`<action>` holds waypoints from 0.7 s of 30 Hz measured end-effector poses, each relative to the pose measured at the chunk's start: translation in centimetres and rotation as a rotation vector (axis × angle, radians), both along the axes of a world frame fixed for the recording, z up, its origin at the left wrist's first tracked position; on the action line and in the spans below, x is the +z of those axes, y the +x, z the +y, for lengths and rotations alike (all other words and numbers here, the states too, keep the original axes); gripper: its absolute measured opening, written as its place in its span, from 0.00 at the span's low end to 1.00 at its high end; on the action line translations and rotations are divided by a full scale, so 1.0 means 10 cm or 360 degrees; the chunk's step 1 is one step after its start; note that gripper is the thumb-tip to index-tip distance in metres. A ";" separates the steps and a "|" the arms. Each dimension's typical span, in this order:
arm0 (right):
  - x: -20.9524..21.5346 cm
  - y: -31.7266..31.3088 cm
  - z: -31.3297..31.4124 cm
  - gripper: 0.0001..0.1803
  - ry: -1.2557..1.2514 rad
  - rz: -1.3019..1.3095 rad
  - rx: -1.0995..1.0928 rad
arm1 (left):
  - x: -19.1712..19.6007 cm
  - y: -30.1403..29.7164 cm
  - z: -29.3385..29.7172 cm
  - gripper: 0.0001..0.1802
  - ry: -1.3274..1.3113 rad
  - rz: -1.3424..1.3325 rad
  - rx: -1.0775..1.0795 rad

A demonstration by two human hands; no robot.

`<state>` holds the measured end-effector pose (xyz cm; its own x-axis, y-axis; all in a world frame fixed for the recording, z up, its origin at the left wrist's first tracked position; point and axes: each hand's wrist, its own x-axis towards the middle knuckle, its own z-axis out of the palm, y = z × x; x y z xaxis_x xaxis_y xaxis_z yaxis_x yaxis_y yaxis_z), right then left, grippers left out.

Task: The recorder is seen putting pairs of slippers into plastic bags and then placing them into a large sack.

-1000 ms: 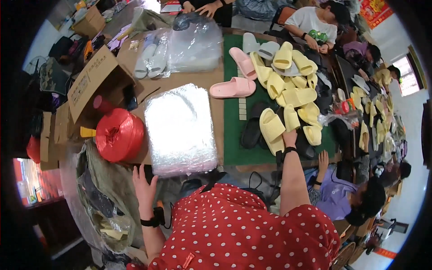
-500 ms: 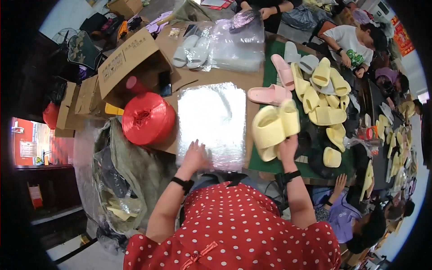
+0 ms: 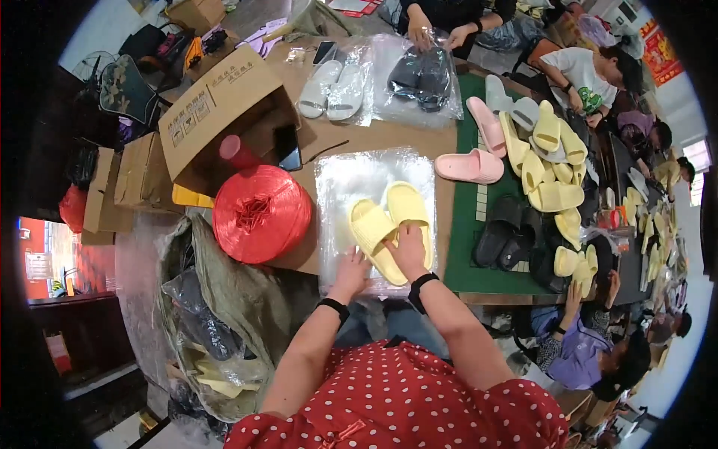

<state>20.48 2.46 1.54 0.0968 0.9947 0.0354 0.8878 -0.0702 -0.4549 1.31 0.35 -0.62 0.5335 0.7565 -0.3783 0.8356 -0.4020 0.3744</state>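
A pair of yellow slippers point(image 3: 368, 224) is side by side over a stack of clear plastic bags point(image 3: 333, 176) in front of me. My right hand point(image 3: 407, 254) grips the pair near the inner edges, thumb on the left slipper and fingers on the right one. At the near left part of the bags rests my left hand point(image 3: 351, 271), its fingers stretched out on the plastic just left of the slippers. Whether those fingertips have lifted a bag's edge, I cannot tell.
On the left, a red roll of twine point(image 3: 262, 213) stands beside an open cardboard box point(image 3: 217, 112). Pink slippers point(image 3: 470, 168), black slippers point(image 3: 499, 224) and a yellow slipper heap point(image 3: 555, 196) lie right. Across the table, a co-worker's hands point(image 3: 419, 28) handle bagged black slippers point(image 3: 419, 78).
My right hand has brought the yellow slippers leftward, from above the green mat to over the bags. My left hand stays at the bags' near edge. Across from me, bagged black slippers now lie flat.
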 end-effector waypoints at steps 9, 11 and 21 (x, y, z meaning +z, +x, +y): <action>-0.11 0.28 -0.12 0.08 0.0322 0.0310 -0.0420 | -0.11 -0.13 -0.06 0.36 0.0318 -0.0163 -0.0127; 0.03 0.38 -0.31 0.06 0.0403 0.0521 -0.0552 | -0.22 -0.23 -0.04 0.28 0.0364 -0.0315 -0.0081; 0.79 0.76 -1.74 0.08 0.0417 0.0806 -0.0852 | -0.11 -0.03 0.28 0.09 0.0194 -0.0748 0.0361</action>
<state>28.10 -14.96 9.47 0.6282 0.7733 0.0857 0.4430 -0.2648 -0.8565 0.97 3.13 -1.75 0.4424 0.8959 -0.0401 0.6602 -0.2951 0.6907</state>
